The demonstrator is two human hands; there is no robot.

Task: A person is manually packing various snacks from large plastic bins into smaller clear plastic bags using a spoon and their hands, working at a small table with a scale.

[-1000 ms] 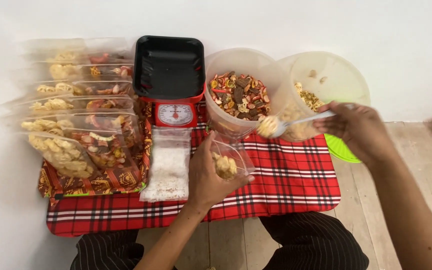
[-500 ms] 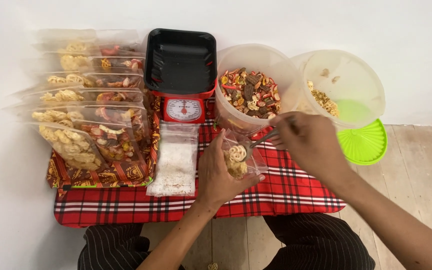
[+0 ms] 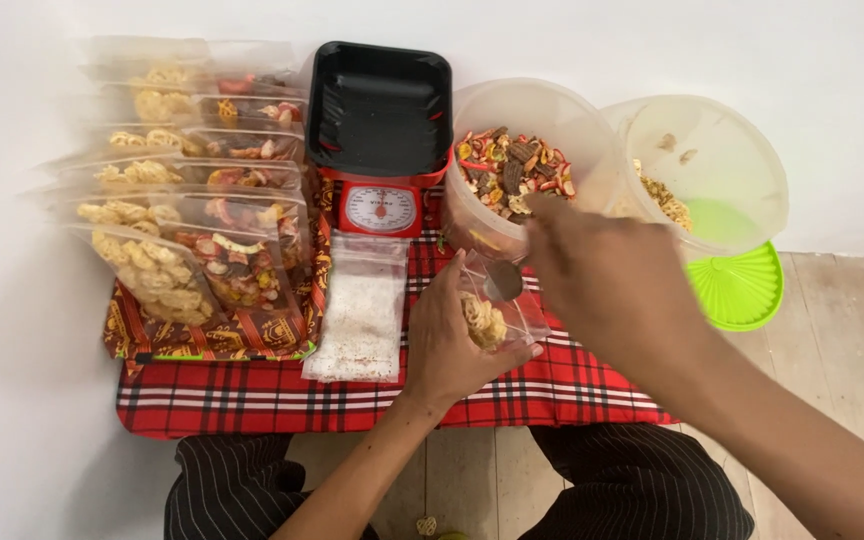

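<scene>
A small clear bag part-filled with pale curly crackers is held open above the red plaid cloth by the left hand, fingers wrapped round it. A metal spoon is gripped at its mouth by the blurred right hand. Crackers could be spilled onto the cloth if the flimsy mouth folds shut.

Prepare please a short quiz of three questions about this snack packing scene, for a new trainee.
1. True or false: the scale's black tray holds snacks.
2. Which hand holds the small clear bag? A) left B) right
3. Fill in: the spoon is over the bag's ____.

Key:
1. False; it is empty.
2. A; the left hand grips it, and the right hand holds the spoon.
3. Mouth (opening).
</scene>
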